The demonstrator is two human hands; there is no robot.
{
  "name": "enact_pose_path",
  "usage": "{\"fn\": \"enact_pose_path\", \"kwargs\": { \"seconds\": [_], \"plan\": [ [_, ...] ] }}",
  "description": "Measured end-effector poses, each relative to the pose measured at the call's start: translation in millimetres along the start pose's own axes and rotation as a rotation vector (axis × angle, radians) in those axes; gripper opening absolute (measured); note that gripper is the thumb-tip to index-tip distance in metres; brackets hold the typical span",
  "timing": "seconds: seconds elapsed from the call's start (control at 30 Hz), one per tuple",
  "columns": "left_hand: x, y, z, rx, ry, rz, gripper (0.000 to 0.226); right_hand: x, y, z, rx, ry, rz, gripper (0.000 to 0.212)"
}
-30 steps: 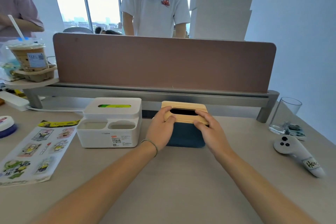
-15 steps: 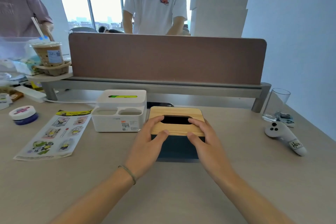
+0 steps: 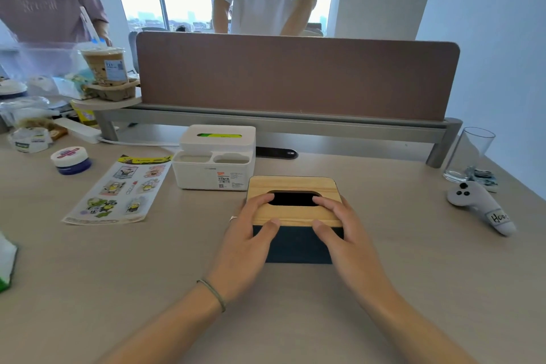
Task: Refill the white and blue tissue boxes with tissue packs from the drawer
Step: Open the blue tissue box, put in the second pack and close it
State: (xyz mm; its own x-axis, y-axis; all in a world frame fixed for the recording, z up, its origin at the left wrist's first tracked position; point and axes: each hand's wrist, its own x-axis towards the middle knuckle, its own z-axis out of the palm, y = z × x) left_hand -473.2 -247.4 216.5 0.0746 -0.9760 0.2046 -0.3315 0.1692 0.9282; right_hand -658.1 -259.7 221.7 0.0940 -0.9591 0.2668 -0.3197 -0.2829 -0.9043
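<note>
Your left hand point(image 3: 246, 238) and right hand point(image 3: 344, 233) clasp the dark-blue tissue box's point(image 3: 297, 241) rigid, probably loose, wooden lid point(image 3: 292, 188); lift at its near corners.

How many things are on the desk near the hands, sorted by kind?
Tissue boxes: 2, the white tissue box and the blue tissue box with its wooden lid, held by the left hand and right hand
Sticker sheets: 1
Round tubs: 1
Drinking glasses: 1
White controllers: 1
Total: 6
</note>
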Motion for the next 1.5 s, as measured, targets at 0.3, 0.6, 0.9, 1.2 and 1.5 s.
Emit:
{"fn": "enact_pose_path", "kwargs": {
  "seconds": [0.3,0.6,0.9,1.2,1.5],
  "plan": [
    [6,-21,-20,-0.151,-0.130,0.016,0.125,15,-31,-6,-0.491,-0.065,-0.267,0.049],
    [44,-32,-38,-0.150,-0.322,-0.045,0.132,71,-79,14,-0.860,-0.609,-0.162,0.066],
    [46,-43,-34,-0.132,-0.288,0.010,0.120,79,-61,18,-0.680,-0.668,-0.120,0.033],
    [47,-50,-32,-0.096,-0.244,0.021,0.098,70,-60,25,-0.763,-0.645,-0.252,0.045],
    [39,-38,-29,-0.085,-0.230,0.036,0.108,67,-66,14,-0.633,-0.485,-0.359,0.041]
  ]
}}
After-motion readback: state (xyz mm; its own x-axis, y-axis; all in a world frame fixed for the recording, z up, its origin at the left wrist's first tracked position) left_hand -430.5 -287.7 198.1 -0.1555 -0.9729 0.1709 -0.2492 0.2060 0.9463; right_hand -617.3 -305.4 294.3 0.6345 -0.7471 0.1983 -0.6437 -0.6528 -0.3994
